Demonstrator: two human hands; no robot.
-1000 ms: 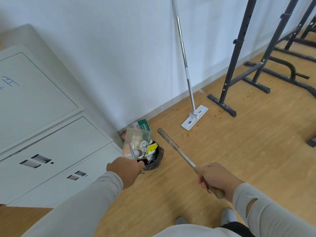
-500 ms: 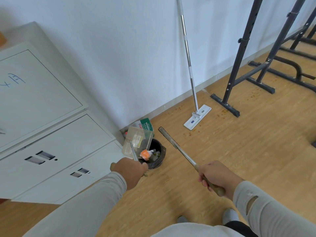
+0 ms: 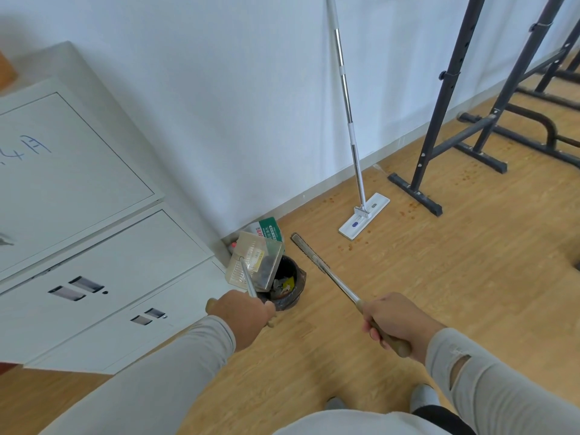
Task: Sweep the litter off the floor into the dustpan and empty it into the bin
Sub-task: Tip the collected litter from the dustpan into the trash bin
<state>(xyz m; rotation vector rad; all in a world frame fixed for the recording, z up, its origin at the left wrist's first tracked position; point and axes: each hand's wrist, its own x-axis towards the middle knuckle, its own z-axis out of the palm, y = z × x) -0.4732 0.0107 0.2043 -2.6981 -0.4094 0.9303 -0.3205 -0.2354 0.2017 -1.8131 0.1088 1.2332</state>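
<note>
At the bottom of the frame are the person's grey sleeves and, between them, two shoe tips (image 3: pixel 424 398) on the wood floor (image 3: pixel 470 277). The right sleeve (image 3: pixel 489 390) has a tear near the wrist.

The right hand (image 3: pixel 396 321), lower right of centre, is curled round the wooden grip of the broom (image 3: pixel 326 273). Its metal shaft runs up and left to a narrow head seen edge-on, right of the bin; whether the head touches the floor cannot be told.

The left hand (image 3: pixel 243 315), lower centre, is curled round the dustpan handle, a wooden end sticking out on each side of the fist. The dustpan (image 3: pixel 254 265), clear plastic, is tipped over the left part of the bin's mouth, some dark matter showing inside it. The bin (image 3: pixel 290 290), small, round and dark, stands on the floor at the cabinet corner, with paper and yellow litter (image 3: pixel 285 284) inside.

Just behind the bin, by the wall, lies a green and white packet (image 3: pixel 266 229). The pale cabinet (image 3: pixel 94 246) fills the left of the frame.

Farther off, centre right, a flat mop (image 3: pixel 364 215) leans on the white wall (image 3: pixel 219 89), small brown specks on the floor near it. Black metal racks (image 3: pixel 439 127) stand at upper right.
</note>
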